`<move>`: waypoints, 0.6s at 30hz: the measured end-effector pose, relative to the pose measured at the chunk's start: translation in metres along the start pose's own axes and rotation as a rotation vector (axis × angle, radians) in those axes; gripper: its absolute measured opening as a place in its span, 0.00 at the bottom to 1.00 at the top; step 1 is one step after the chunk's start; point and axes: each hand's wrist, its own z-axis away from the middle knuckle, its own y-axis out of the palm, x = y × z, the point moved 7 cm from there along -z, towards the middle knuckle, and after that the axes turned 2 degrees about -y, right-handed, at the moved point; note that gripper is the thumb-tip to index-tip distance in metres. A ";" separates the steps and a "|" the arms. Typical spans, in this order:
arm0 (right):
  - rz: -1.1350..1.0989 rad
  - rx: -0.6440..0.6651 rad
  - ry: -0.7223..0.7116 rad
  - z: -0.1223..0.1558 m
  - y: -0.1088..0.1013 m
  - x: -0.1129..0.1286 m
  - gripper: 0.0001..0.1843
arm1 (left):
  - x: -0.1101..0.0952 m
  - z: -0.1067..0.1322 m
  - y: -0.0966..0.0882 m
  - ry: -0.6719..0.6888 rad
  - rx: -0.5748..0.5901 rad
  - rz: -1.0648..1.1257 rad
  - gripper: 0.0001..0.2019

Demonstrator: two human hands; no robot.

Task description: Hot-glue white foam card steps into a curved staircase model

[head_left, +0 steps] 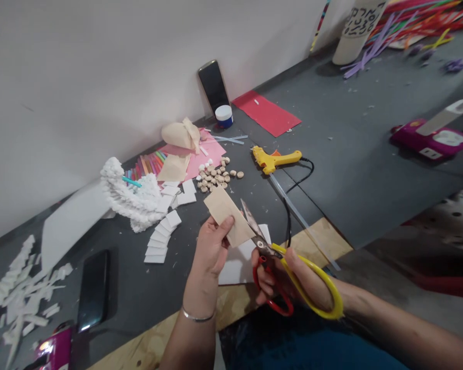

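A piece of tan paper (229, 216) is pinched in my left hand (212, 244), thumb on top. My right hand (270, 277) grips scissors (260, 244) with one red and one yellow handle. The blades stand apart, with the paper's right end close to or between them; I cannot tell if they touch it. A white sheet (237, 264) lies beneath my hands. Beyond the paper sits a heap of small round tan pieces (214, 177). Several white paper squares (162, 239) are fanned out left of my left hand.
A yellow glue gun (275, 159) with a black cord lies right of the heap. A white fluffy form (131, 200), a black phone (93, 288) and white scraps (27, 298) are at left. Another phone (214, 85) leans on the wall behind a small jar (224, 116), near red paper (268, 113).
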 end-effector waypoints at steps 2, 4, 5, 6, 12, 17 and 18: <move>-0.005 0.010 0.002 0.000 0.003 0.002 0.39 | 0.001 0.001 0.002 -0.006 0.021 -0.006 0.15; -0.002 -0.002 0.007 -0.001 0.003 0.002 0.39 | 0.004 0.001 0.003 -0.022 0.029 -0.013 0.16; 0.010 -0.018 0.007 -0.001 0.002 0.002 0.39 | 0.005 0.001 0.003 -0.034 0.028 -0.012 0.17; 0.027 -0.035 0.009 -0.001 0.000 0.002 0.39 | 0.006 0.002 0.004 -0.046 0.028 -0.009 0.17; 0.052 -0.112 0.003 -0.003 0.002 0.010 0.36 | 0.008 0.002 0.005 -0.061 0.038 0.009 0.16; 0.031 -0.177 -0.028 -0.006 0.003 0.012 0.34 | 0.008 0.003 0.005 -0.068 0.021 0.013 0.17; 0.021 -0.184 -0.025 -0.006 0.002 0.010 0.34 | 0.008 0.003 0.005 -0.066 0.018 0.014 0.18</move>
